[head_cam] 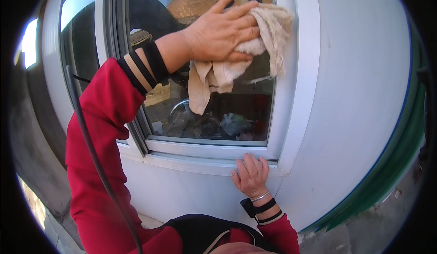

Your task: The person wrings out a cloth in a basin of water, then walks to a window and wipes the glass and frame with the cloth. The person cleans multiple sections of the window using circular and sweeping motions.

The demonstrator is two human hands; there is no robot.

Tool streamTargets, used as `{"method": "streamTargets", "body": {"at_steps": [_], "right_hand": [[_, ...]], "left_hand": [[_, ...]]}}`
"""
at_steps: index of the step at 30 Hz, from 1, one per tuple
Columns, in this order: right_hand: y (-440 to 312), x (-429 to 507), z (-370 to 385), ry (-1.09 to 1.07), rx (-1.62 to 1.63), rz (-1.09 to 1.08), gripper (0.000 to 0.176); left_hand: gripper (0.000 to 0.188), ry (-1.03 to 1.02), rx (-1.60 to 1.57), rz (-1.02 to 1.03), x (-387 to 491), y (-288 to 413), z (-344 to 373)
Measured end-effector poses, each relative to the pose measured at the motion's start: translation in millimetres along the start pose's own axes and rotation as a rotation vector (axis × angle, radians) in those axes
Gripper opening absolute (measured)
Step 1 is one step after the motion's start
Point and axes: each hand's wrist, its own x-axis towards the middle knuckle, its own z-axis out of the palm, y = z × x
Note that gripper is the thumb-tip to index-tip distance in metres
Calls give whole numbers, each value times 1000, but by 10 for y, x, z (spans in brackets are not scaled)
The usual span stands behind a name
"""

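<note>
My left hand (222, 32) presses a beige, frayed cloth rag (273, 29) against the right part of a window pane (164, 124). Part of the rag hangs below the palm, and its bunched end reaches onto the white window frame (285, 83). Lower down, my right hand (252, 177) rests on the white window sill (191, 163) near its right corner. Its bent fingers lie over the sill edge, slightly apart, and hold no loose object. The right wrist bears a silver bangle and a black strap with a small box.
A sliding window's side rail (116, 25) stands left of the pane. Behind the glass are plastic bags (234, 124), partly lost in reflections. A dark cable (95, 155) curves across my red left sleeve. White wall panel (355, 83) extends right, towards green sheeting (375, 192).
</note>
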Motion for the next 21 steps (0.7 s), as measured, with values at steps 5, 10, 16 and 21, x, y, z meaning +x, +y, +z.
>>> {"method": "streamTargets", "body": {"at_steps": [5,10,16,21], "right_hand": [[-7,35,-10,-14,-51,-13,28],[-21,35,-11,-14,-28,10,26],[-22,39,-16,-15,-6,-10,23],[-12,47,-26,-37,-16,-29,21]], "left_hand": [[61,204,41,-722,54,-1804,-523],[71,102,155,-880,-368,-1550,-175],[92,-273,-304,-414,-1278,992,-192],[69,-455,-296,-203,-1385,1117,-276]]}}
